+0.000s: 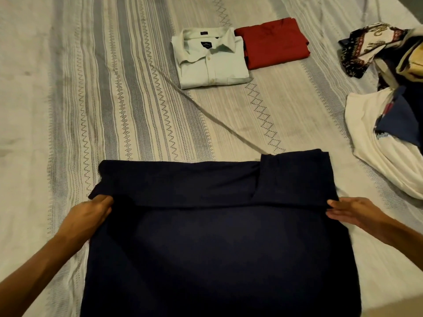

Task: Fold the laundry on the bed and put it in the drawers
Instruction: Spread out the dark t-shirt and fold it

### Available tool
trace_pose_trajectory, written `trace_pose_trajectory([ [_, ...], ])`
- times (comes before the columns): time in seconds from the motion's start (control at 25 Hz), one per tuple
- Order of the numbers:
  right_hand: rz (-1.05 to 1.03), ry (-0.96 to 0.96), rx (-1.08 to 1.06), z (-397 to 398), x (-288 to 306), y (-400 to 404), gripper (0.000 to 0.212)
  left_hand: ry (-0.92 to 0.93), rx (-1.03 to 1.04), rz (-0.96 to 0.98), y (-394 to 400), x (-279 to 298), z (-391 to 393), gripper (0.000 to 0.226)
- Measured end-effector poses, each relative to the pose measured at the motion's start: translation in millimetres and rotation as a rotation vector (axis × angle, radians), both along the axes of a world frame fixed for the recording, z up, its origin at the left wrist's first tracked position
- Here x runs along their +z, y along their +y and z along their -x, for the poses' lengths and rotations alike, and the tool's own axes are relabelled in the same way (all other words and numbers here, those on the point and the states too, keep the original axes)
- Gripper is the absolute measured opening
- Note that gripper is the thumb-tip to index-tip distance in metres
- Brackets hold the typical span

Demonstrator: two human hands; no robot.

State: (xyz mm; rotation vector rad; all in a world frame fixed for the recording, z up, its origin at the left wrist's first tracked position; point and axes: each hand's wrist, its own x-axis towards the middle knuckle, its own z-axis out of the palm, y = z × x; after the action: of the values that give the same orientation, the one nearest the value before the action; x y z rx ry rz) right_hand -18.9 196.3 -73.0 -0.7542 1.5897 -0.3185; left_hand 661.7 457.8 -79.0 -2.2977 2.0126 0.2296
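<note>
A dark navy garment lies spread on the bed in front of me, its far part folded back toward me into a band across the top. My left hand grips the left end of that folded band, fingers curled around the cloth. At the band's right end, my right hand pinches the edge. Farther back lie a folded white collared shirt and a folded red garment, side by side.
A striped, patterned bedsheet covers the bed. At the right edge sits a heap of unfolded laundry, with a patterned cloth on top and a white garment at its near end.
</note>
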Motion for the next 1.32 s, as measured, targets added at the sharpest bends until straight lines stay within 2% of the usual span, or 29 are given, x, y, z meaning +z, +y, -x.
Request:
trace_pose_trajectory([
  [0.12, -0.025, 0.111, 0.088, -12.2, -1.0, 0.9, 0.049, -0.033, -0.002, -0.085, 1.6, -12.4, 6.7, 0.023],
  [0.2, -0.014, 0.152, 0.123, -15.6, 4.0, -0.3, 0.063, -0.041, 0.042, -0.078, -2.3, -9.7, 9.5, 0.025],
  [0.24, -0.011, 0.167, 0.146, -16.4, 6.2, -0.2, 0.064, -0.060, 0.042, -0.058, -4.4, -5.5, 11.8, 0.025],
  [0.32, 0.008, 0.206, 0.160, -18.9, 9.5, -0.9, 0.046, -0.103, 0.023, -0.018, -7.3, 5.3, 19.7, 0.015],
  [0.36, 0.039, 0.222, 0.139, -20.3, 10.0, -4.3, 0.037, -0.099, 0.036, 0.005, -10.0, 8.8, 25.3, 0.018],
  [0.44, 0.115, 0.195, 0.051, -27.5, 12.6, -18.4, 0.030, -0.032, 0.153, 0.109, -24.5, 19.1, 35.5, 0.028],
  [0.52, 0.147, 0.158, -0.035, -41.7, 16.0, -38.5, 0.028, 0.113, 0.375, 0.140, -46.5, 11.0, 28.6, 0.031],
  [0.56, 0.155, 0.151, -0.059, -48.3, 14.8, -49.5, 0.028, 0.175, 0.478, 0.108, -59.2, 4.5, 19.6, 0.039],
  [0.64, 0.156, 0.152, -0.041, -59.3, 11.2, -68.3, 0.036, 0.244, 0.564, -0.008, -80.0, -12.1, -5.8, 0.060],
  [0.68, 0.140, 0.167, -0.022, -64.2, 8.5, -75.2, 0.041, 0.250, 0.592, -0.056, -88.4, -18.5, -16.4, 0.064],
  [0.8, 0.138, 0.241, 0.039, -73.2, 3.8, -85.3, 0.043, 0.205, 0.540, -0.101, -99.6, -25.5, -45.1, 0.047],
  [0.92, 0.180, 0.291, 0.050, -74.2, 1.1, -86.4, 0.045, 0.290, 0.463, -0.032, -105.6, -2.1, -46.7, 0.024],
  [1.0, 0.149, 0.246, 0.197, -75.3, 7.7, -84.9, 0.037, 0.353, 0.426, -0.035, -109.0, 8.2, -48.1, 0.006],
  [1.08, 0.186, 0.208, 0.289, -70.7, 10.7, -87.6, 0.033, 0.365, 0.462, 0.003, -108.3, 14.1, -55.5, 0.003],
  [1.12, 0.235, 0.196, 0.265, -67.4, 11.4, -88.6, 0.036, 0.351, 0.457, 0.028, -106.3, 14.2, -59.9, 0.003],
  [1.24, 0.285, 0.220, 0.161, -58.3, 4.0, -90.3, 0.065, 0.331, 0.465, 0.022, -101.8, 6.2, -63.3, 0.004],
  [1.32, 0.246, 0.323, 0.181, -59.9, -6.4, -91.2, 0.071, 0.331, 0.509, 0.017, -101.8, -3.5, -59.1, 0.006],
])
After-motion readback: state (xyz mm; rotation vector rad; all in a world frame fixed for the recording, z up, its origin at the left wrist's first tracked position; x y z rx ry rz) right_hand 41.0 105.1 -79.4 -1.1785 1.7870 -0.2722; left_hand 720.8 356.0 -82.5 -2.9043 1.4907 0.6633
